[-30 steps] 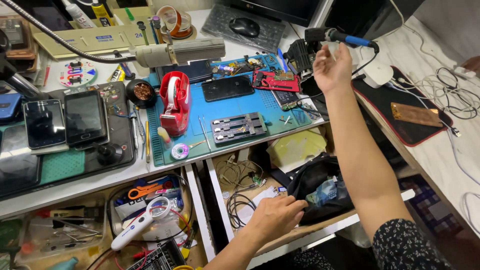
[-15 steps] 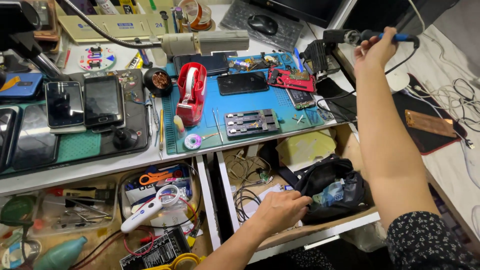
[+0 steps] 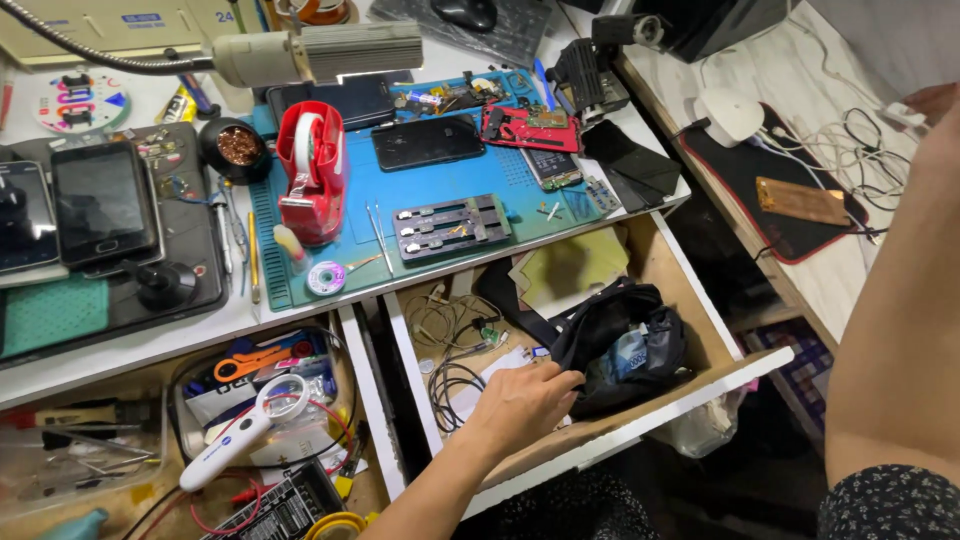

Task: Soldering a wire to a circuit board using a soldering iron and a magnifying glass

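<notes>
Left hand [image 3: 520, 400] is down in the open wooden drawer [image 3: 690, 290] under the bench, fingers curled loosely, tips touching the near edge of a soft black fabric pouch [image 3: 620, 340]. Not clamped on it, more a light touch at the rim. Right hand [image 3: 925, 100] is mostly out of frame at the upper right edge, over the tangle of white cables [image 3: 850, 140]; fingers not visible, cannot tell if clenched or released.

The pouch lies in the right half of the drawer, unzipped, mouth gaping, a crumpled bluish plastic wrapper [image 3: 628, 352] showing inside. A black strap [image 3: 520, 305] runs off it toward the drawer back, next to a yellow cloth [image 3: 570, 265]. Loose thin wires [image 3: 450, 370] lie just left of the hand.

Handling judgement: the pouch looks light, limp, non-slippery and not fragile in itself. It will sag and could spill its contents through the open mouth if lifted from one corner. Best hold is probably a pinch on the stiff zipper rim or the strap, mouth kept upward. The strap may snag on the wires.

On the bench above: blue silicone work mat [image 3: 450, 190], red tape dispenser [image 3: 310, 170], black smartphone [image 3: 428, 142].
</notes>
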